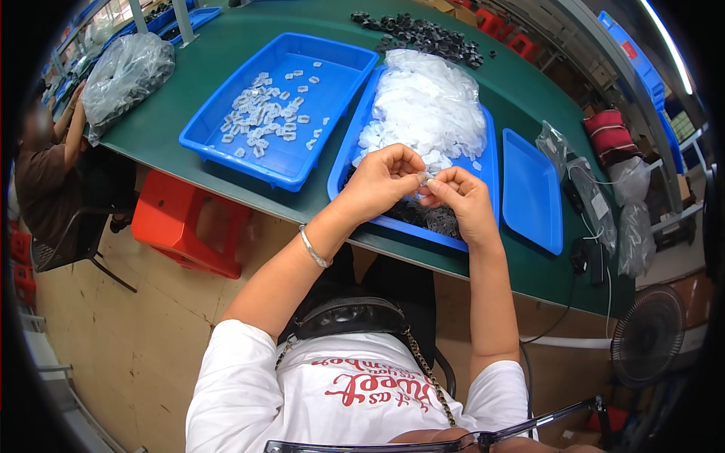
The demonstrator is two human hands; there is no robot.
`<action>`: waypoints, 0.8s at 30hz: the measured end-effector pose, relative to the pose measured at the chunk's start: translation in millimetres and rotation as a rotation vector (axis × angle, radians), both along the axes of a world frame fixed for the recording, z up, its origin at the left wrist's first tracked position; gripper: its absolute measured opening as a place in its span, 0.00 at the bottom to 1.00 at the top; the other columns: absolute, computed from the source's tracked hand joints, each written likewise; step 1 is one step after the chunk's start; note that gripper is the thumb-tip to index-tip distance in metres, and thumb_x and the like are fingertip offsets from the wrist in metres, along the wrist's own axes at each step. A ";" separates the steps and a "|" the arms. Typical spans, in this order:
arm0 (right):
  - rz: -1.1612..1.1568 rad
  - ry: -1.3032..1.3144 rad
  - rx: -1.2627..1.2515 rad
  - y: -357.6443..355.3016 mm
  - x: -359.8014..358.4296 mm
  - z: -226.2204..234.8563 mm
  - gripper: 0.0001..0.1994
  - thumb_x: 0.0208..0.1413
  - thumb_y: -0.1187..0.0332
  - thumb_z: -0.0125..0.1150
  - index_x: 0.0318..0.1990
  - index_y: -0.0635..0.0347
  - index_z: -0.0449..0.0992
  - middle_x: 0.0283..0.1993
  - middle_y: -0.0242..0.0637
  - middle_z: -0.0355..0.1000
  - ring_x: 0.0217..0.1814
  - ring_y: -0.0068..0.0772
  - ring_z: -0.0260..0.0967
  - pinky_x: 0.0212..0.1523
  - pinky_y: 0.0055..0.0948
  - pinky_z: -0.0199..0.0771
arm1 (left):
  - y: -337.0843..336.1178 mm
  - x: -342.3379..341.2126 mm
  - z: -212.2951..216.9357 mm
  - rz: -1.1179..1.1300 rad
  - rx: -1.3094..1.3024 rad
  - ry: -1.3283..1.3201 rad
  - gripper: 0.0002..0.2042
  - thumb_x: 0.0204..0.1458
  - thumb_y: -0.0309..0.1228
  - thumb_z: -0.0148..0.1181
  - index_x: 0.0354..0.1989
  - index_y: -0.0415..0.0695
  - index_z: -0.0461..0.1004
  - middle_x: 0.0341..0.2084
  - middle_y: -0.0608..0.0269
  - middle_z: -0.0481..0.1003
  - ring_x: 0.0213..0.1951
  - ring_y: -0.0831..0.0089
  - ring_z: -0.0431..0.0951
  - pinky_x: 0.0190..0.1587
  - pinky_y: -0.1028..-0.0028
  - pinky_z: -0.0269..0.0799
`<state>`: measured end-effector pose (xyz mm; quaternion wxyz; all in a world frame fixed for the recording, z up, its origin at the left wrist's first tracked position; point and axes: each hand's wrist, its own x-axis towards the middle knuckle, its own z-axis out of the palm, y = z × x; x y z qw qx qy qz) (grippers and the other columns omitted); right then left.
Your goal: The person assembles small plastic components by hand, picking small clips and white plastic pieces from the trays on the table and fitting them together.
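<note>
My left hand [383,180] and my right hand [466,199] meet at the fingertips over a blue tray [492,162]. Both pinch a small translucent plastic piece [424,180], mostly covered by the fingers. Under and beyond the hands, the tray carries a large heap of whitish translucent pieces [427,106], partly wrapped in clear plastic. Small black parts [440,220] lie at its near end, partly hidden by my hands. To the left, a second blue tray [332,75] contains scattered translucent pieces [260,113].
On the green table [226,45], black parts [423,34] are piled at the back. A shallow blue tray [532,192] lies right, near cables and plastic bags. A red stool [170,219] stands left; beyond sits another person [45,170] by a filled bag [130,75]. A fan [648,336] stands right.
</note>
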<state>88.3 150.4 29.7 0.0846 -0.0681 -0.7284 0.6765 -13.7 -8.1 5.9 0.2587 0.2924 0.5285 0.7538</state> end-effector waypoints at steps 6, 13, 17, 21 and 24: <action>0.016 -0.029 0.001 0.7 -0.7 0.7 0.06 0.58 0.69 0.59 0.35 0.64 0.73 0.33 0.41 0.78 0.32 0.26 0.77 0.36 0.21 0.74 | -0.1 0.0 1.0 -0.009 0.004 0.018 0.08 0.51 0.21 0.61 0.39 0.35 0.72 0.31 0.63 0.75 0.33 0.79 0.76 0.37 0.80 0.74; 0.036 -0.047 -0.021 1.5 -1.2 0.4 0.07 0.58 0.68 0.57 0.35 0.63 0.73 0.33 0.42 0.77 0.33 0.28 0.76 0.37 0.23 0.74 | -0.2 -0.5 1.2 -0.024 0.033 -0.018 0.08 0.52 0.20 0.61 0.40 0.34 0.71 0.31 0.61 0.75 0.33 0.79 0.77 0.37 0.80 0.75; 0.036 -0.060 -0.061 1.1 -0.9 1.7 0.07 0.58 0.68 0.56 0.35 0.63 0.72 0.34 0.42 0.77 0.34 0.28 0.76 0.37 0.23 0.74 | -1.2 -0.3 2.8 -0.034 0.030 -0.028 0.08 0.52 0.20 0.60 0.40 0.34 0.71 0.31 0.61 0.76 0.34 0.79 0.77 0.37 0.80 0.75; 0.031 -0.052 -0.091 0.2 -0.8 1.9 0.06 0.59 0.68 0.56 0.36 0.63 0.72 0.34 0.41 0.77 0.34 0.28 0.76 0.38 0.23 0.74 | -2.6 -0.8 3.3 -0.040 0.018 -0.046 0.09 0.52 0.20 0.60 0.40 0.34 0.71 0.31 0.61 0.76 0.34 0.79 0.77 0.37 0.80 0.75; 0.045 0.022 -0.014 1.3 0.9 0.3 0.06 0.59 0.69 0.57 0.36 0.63 0.72 0.33 0.40 0.77 0.35 0.27 0.76 0.38 0.23 0.75 | -2.0 -0.5 3.0 -0.046 -0.004 -0.034 0.09 0.52 0.20 0.60 0.41 0.34 0.71 0.31 0.61 0.76 0.34 0.79 0.77 0.37 0.80 0.75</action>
